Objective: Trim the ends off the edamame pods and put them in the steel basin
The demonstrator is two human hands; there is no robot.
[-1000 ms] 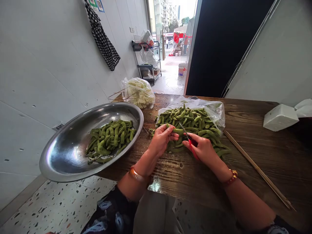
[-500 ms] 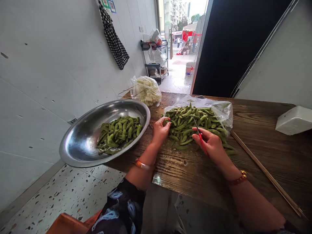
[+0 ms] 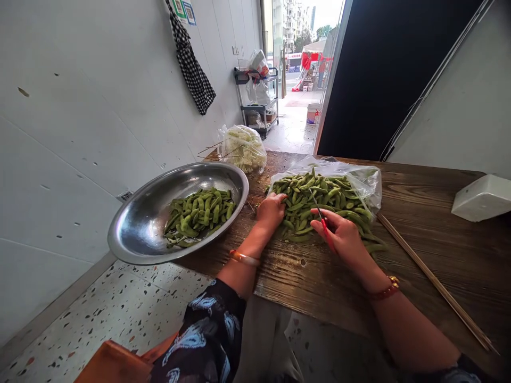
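Observation:
A heap of green edamame pods [image 3: 307, 199] lies on the table, partly on a clear plastic bag [image 3: 369, 183]. My left hand [image 3: 271, 211] is at the heap's left edge with its fingers curled in against the pods; whatever is between the fingertips is hidden. In my right hand [image 3: 341, 234] is a pair of red-handled scissors [image 3: 325, 229], its dark blades pointing up and away over the heap. Left of my hands, a wide steel basin [image 3: 138, 229] holds more edamame pods [image 3: 202, 213].
Behind the basin sits a plastic bag of pale cauliflower-like pieces [image 3: 244, 149], with thin sticks beside it. Long wooden skewers [image 3: 435, 282] lie on the brown table [image 3: 419, 213] at the right. A white box [image 3: 481, 198] stands at the right edge. Beyond is a wheeled cart [image 3: 259, 106] by the doorway.
My left hand has moved slightly right into the heap's edge, and the pod it held no longer shows. My right hand with the scissors has shifted a little left. The view has turned slightly.

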